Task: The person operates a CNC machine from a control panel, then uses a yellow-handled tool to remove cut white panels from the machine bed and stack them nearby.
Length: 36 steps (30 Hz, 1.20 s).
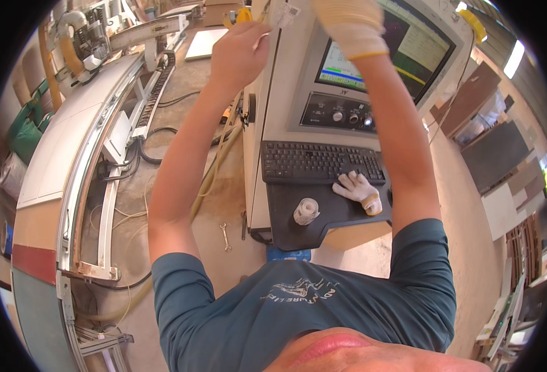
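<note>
While both arms stretch up toward console, bare left hand pinches small white tag – tag sits at fingertips, against console's upper left edge. Gloved right hand rests on monitor top – fingers out of frame, grip cannot be told. Spare glove and tape roll lie below keyboard.

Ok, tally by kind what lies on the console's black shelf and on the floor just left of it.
Keyboard: 1
White work glove: 1
Roll of white tape: 1
Open-ended spanner on the floor: 1
Total: 4
</note>
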Tool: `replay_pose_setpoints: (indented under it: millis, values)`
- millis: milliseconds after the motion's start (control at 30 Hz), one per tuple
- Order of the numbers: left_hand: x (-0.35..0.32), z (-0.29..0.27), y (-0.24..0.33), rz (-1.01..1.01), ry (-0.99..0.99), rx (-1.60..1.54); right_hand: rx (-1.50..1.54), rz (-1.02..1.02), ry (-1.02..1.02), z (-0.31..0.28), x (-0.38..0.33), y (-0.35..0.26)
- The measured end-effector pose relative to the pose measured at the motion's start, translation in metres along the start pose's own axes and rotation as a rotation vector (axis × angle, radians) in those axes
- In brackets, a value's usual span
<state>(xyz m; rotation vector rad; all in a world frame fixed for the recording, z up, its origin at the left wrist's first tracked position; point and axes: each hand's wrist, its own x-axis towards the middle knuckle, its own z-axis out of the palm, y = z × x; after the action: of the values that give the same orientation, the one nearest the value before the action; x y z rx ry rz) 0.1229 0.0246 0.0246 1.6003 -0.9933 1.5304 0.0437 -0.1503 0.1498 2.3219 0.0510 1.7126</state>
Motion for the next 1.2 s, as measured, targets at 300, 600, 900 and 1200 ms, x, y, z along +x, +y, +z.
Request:
replay_pose_setpoints:
  millis: [300, 600, 900, 1200]
  values:
    - [-0.024, 0.014, 0.017, 0.179, -0.418, 0.232, 0.378, 0.181, -0.790, -0.107, -0.257, 0.082]
    - [-0.159, -0.103, 0.174, -0.520, -0.830, -1.385, 0.099, 0.047, -0.746, -0.111, -0.434, 0.147]
    - [-0.218, -0.079, 0.335, -1.321, -1.259, -1.095, 1.410, 0.785, -0.655, -0.169, -0.426, 0.160]
    - [-0.273, -0.090, 0.437, -1.561, -1.135, -0.481, 1.805, 0.768, -1.416, -0.167, -0.489, 0.093]
